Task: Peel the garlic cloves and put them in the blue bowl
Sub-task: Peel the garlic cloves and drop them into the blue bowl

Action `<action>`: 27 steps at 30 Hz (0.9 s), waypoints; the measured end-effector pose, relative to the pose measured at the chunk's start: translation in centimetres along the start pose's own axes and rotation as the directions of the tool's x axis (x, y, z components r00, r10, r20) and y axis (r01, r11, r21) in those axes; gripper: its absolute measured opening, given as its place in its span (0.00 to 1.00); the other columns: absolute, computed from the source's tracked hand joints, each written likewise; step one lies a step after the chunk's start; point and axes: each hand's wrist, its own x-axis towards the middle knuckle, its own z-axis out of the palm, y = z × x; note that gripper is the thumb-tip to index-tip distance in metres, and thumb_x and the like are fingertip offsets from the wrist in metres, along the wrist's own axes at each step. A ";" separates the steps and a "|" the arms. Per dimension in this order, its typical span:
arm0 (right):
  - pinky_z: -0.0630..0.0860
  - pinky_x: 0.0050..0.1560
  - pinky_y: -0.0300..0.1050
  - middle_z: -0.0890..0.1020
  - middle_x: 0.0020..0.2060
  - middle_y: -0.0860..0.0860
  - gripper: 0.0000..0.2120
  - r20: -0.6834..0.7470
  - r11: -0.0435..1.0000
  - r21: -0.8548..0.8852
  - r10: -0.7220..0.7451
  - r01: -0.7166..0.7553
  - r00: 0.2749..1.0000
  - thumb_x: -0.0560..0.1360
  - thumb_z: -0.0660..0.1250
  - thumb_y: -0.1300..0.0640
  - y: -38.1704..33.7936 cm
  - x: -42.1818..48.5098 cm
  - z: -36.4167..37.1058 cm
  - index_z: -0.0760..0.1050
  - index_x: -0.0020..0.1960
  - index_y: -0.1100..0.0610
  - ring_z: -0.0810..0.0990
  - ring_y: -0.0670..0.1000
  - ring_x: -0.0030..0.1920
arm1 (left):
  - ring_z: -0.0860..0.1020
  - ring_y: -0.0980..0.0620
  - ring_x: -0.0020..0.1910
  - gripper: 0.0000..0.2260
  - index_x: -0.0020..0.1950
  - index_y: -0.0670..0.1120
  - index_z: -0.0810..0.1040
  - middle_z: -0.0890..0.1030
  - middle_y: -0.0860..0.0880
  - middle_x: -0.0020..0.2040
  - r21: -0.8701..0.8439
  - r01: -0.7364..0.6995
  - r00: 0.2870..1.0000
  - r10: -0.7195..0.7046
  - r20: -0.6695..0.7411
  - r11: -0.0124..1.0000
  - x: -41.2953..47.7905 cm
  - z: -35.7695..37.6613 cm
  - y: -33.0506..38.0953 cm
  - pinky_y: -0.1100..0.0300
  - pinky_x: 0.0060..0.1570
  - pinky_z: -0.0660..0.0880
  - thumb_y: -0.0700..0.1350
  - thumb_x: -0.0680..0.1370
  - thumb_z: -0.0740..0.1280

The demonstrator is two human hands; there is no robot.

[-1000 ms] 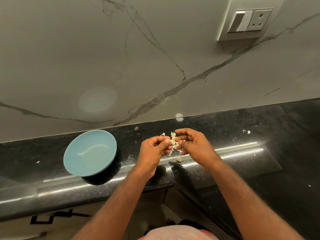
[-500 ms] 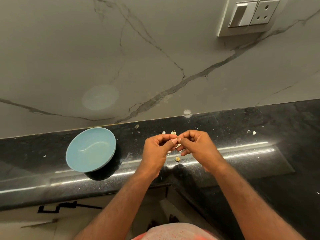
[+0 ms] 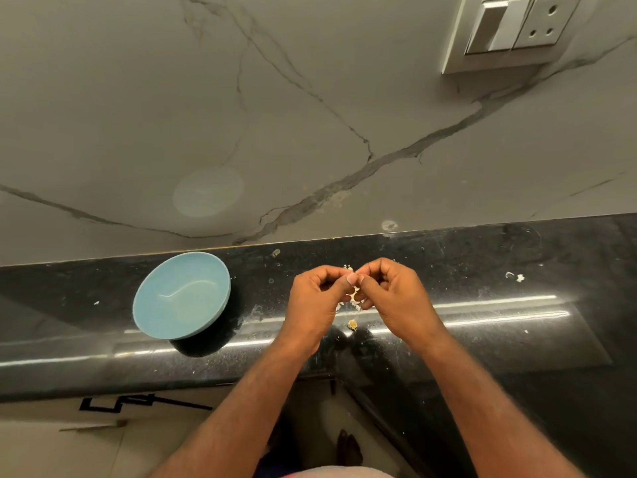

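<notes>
Garlic clove pinched btwn left hand & right hand.

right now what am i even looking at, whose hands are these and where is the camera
There is no machine: a person works with bare hands, and one camera worn on their head looks down at them. The left hand and right hand meet over a black counter and pinch a small pale bit of garlic, mostly hidden by the fingertips. A papery scrap lies on the counter just below. A blue bowl stands to the left; nothing shows in it. A switch plate sits on the wall behind.
</notes>
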 end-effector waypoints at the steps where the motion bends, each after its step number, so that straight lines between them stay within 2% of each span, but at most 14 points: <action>1: 0.81 0.39 0.40 0.85 0.38 0.52 0.03 0.002 1.000 -0.020 -0.013 0.013 1.000 0.79 0.69 0.60 -0.1 0.1 -0.1 0.80 0.50 0.60 0.84 0.47 0.38 | 0.82 0.56 0.40 0.05 0.51 0.41 0.84 0.85 0.47 0.42 0.006 -0.002 1.000 0.002 0.007 1.000 0.2 0.0 0.0 0.64 0.43 0.79 0.41 0.77 0.72; 5: 0.81 0.38 0.41 0.84 0.38 0.53 0.02 -0.007 0.998 -0.060 -0.011 0.011 1.000 0.78 0.70 0.59 -0.4 0.5 -0.2 0.80 0.48 0.58 0.83 0.48 0.37 | 0.83 0.51 0.41 0.04 0.50 0.42 0.84 0.85 0.45 0.43 0.033 0.003 1.000 -0.004 0.016 0.999 0.8 -0.4 -0.1 0.60 0.44 0.80 0.41 0.78 0.71; 9: 0.82 0.40 0.54 0.84 0.35 0.55 0.03 0.000 0.991 -0.129 -0.035 0.034 0.999 0.78 0.69 0.60 -0.7 1.3 -0.6 0.80 0.46 0.59 0.82 0.53 0.36 | 0.82 0.50 0.41 0.03 0.49 0.42 0.84 0.85 0.44 0.43 0.024 0.025 0.999 -0.026 0.023 0.999 1.4 -0.3 0.1 0.59 0.46 0.81 0.40 0.78 0.71; 11: 0.82 0.40 0.56 0.84 0.35 0.56 0.04 -0.004 0.986 -0.160 -0.046 0.044 0.999 0.78 0.69 0.60 -0.6 1.7 -0.4 0.79 0.44 0.59 0.82 0.56 0.36 | 0.82 0.52 0.41 0.03 0.49 0.42 0.84 0.85 0.44 0.42 0.015 0.048 0.999 -0.048 0.025 0.999 1.7 -0.3 -0.1 0.60 0.45 0.80 0.40 0.78 0.71; 16: 0.81 0.38 0.46 0.84 0.34 0.53 0.05 -0.096 0.991 -0.126 -0.046 0.034 0.994 0.76 0.71 0.59 -0.4 1.7 0.9 0.80 0.42 0.58 0.81 0.49 0.34 | 0.83 0.49 0.43 0.03 0.48 0.41 0.83 0.85 0.43 0.43 -0.001 0.061 0.998 -0.061 0.031 0.998 2.1 -0.5 -0.1 0.58 0.47 0.81 0.39 0.78 0.70; 19: 0.80 0.35 0.40 0.84 0.35 0.57 0.05 -0.152 1.000 -0.015 -0.003 0.001 0.988 0.75 0.72 0.61 -0.4 1.7 2.0 0.80 0.42 0.62 0.82 0.48 0.33 | 0.84 0.44 0.45 0.02 0.47 0.41 0.83 0.85 0.43 0.43 0.018 0.045 0.999 -0.045 0.027 0.999 2.4 -0.8 -0.1 0.53 0.49 0.82 0.38 0.78 0.70; 21: 0.78 0.34 0.37 0.84 0.34 0.57 0.05 -0.184 0.999 0.051 0.011 -0.002 0.983 0.75 0.72 0.63 -0.5 1.6 2.6 0.80 0.42 0.64 0.82 0.46 0.31 | 0.84 0.44 0.44 0.03 0.46 0.42 0.83 0.85 0.43 0.42 0.029 0.030 0.999 -0.030 0.023 0.999 2.5 -1.0 0.0 0.53 0.48 0.83 0.37 0.78 0.70; 24: 0.78 0.33 0.38 0.83 0.32 0.55 0.05 -0.188 0.993 0.121 0.022 0.001 0.982 0.75 0.72 0.63 -0.8 1.6 2.8 0.79 0.43 0.65 0.81 0.46 0.30 | 0.84 0.47 0.41 0.02 0.48 0.40 0.82 0.85 0.42 0.43 -0.041 0.049 0.998 -0.047 0.039 0.998 2.6 -1.1 0.4 0.56 0.46 0.82 0.37 0.78 0.70; 27: 0.77 0.32 0.40 0.82 0.30 0.53 0.03 -0.162 0.982 0.190 0.036 -0.004 0.986 0.76 0.70 0.66 -0.8 1.9 2.4 0.79 0.43 0.64 0.80 0.47 0.30 | 0.83 0.45 0.41 0.03 0.50 0.39 0.81 0.84 0.39 0.46 -0.145 0.090 0.995 -0.084 0.046 0.985 2.7 -1.0 0.6 0.54 0.47 0.83 0.37 0.78 0.70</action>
